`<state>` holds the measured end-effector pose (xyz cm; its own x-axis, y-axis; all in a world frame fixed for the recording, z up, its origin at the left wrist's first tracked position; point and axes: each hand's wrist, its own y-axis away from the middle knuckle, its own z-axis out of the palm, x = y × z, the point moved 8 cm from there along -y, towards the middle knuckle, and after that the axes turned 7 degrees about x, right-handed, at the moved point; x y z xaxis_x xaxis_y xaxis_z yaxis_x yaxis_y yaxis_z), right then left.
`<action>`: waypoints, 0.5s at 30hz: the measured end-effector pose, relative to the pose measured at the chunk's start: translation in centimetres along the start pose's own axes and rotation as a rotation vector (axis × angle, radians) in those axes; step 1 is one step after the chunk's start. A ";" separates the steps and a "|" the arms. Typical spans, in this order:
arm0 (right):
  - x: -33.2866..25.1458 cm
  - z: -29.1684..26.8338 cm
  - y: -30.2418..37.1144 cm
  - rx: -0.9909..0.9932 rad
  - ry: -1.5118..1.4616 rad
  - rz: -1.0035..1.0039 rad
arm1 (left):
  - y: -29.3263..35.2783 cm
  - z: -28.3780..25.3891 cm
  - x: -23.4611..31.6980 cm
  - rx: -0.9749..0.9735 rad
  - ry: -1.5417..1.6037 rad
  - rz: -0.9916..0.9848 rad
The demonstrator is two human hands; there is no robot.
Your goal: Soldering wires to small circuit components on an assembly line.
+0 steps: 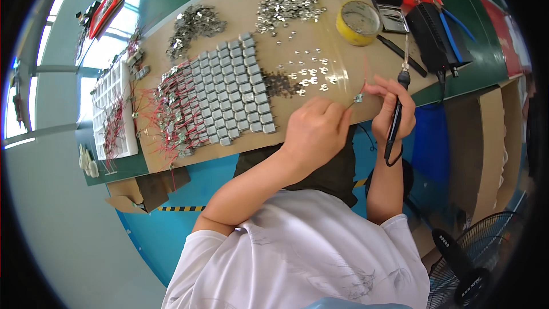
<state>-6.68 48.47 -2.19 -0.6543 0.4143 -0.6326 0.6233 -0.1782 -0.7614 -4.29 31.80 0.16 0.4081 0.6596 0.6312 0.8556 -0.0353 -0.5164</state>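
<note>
A soldering iron (397, 115) with a black handle rests in my right hand (386, 117), its metal shaft pointing away from me. That hand's thumb and forefinger are also pinched close to a thin red wire (364, 84). My left hand (314, 131) is closed in a pinch at the table's near edge. Just beyond its fingertips is a small silvery-green part (358, 98), joined to the pinch by a thin lead. Left of my left hand, small grey metal-cased parts (229, 91) lie in close rows, many with red wires (166, 114) at their left side.
Flat metal pieces (289, 8) and a second heap (194, 26) lie at the back. Small loose terminals (313, 74) are scattered nearer. A yellow tape roll (359, 23), black soldering station (432, 34) and blue-handled tool (452, 34) stand right. A white divided tray (114, 109) is left, a fan (474, 257) lower right.
</note>
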 end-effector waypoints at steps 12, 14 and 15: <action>2.9 -0.4 2.1 0.030 -0.031 0.204 | 1.2 -9.3 0.9 0.262 0.028 0.156; 3.0 -0.1 2.2 0.011 -0.090 0.200 | 1.8 -12.8 0.6 0.381 -0.012 0.156; 2.8 -0.1 2.2 0.013 -0.134 0.172 | 2.1 -14.8 0.5 0.446 -0.028 0.179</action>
<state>-7.11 49.31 -5.57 -0.5902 0.2547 -0.7660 0.7257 -0.2482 -0.6417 2.45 20.91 7.94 0.5225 0.6927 0.4971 0.5502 0.1714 -0.8172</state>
